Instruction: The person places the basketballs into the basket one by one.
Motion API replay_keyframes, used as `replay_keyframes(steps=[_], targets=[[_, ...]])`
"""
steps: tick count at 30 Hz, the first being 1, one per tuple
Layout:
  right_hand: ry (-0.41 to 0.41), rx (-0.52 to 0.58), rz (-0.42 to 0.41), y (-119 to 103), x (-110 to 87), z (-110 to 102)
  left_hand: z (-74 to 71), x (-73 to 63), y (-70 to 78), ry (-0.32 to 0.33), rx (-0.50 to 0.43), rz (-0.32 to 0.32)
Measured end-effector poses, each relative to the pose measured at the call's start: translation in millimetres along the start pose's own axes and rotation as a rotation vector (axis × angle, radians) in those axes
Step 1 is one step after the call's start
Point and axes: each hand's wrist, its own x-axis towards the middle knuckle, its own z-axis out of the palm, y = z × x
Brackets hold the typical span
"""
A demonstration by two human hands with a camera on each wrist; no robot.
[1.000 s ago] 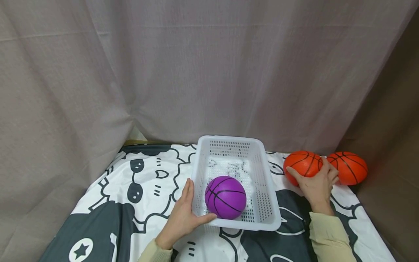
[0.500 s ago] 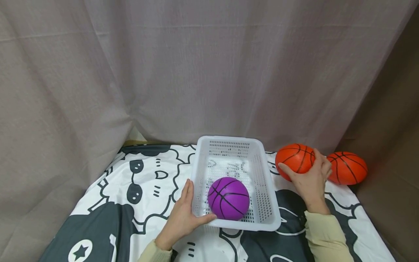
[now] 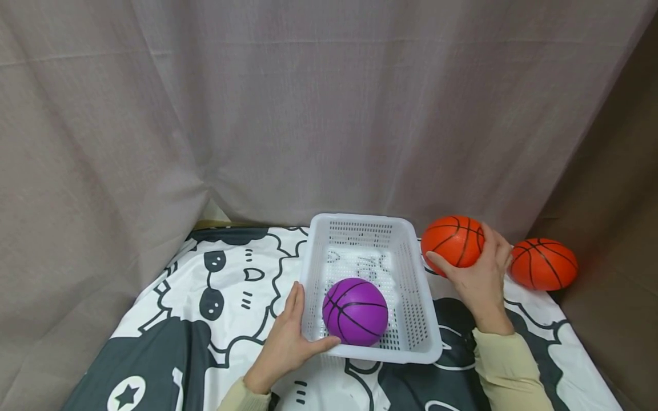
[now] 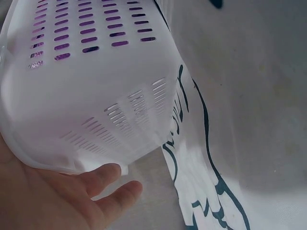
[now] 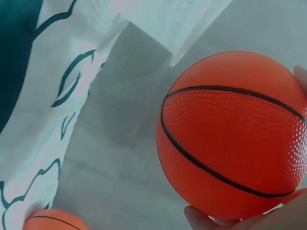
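Observation:
My right hand grips an orange toy basketball, thumb on its near side and fingers on its right. In the right wrist view this basketball fills much of the right half. A white perforated plastic basket stands at the middle of the cloth. Inside it, near the front, lies a purple toy basketball. My left hand rests against the basket's front left corner, thumb along the front rim and fingers straight by the left side. The left wrist view shows those fingers relaxed beside the basket wall.
A second orange basketball lies at the right edge of the cloth-covered surface. The black-and-white cartoon cloth spreads under everything. A grey-brown curtain hangs close behind and at the sides.
My right hand has lifted the held orange basketball up and leftward, away from the second orange one and toward the basket. The purple ball has rolled slightly; my left hand stays in place.

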Motion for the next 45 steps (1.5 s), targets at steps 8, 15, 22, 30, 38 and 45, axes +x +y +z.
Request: replay_keyframes(steps=[8,15,22,30,38,45], targets=[[0.000,-0.016,-0.106,-14.1,-1.9,2.1,-0.1,0.6,2.0,-0.010,-0.002,-0.001],[-0.057,-0.032,-0.187,-21.4,-3.4,8.6,-0.5,0.0,0.1,-0.005,-0.004,0.000],[-0.091,-0.050,-0.259,-26.2,-4.7,17.5,-0.9,-1.1,-0.7,-0.002,-0.003,0.004],[-0.144,-0.050,-0.304,-30.2,-5.8,22.8,-1.1,0.0,1.4,-0.011,-0.006,0.005],[-0.173,-0.064,-0.333,-34.6,-5.5,29.0,-0.7,0.1,1.2,-0.014,-0.002,-0.005],[-0.204,-0.057,-0.355,-38.3,-5.3,33.9,-0.5,0.7,0.9,-0.023,0.003,-0.012]])
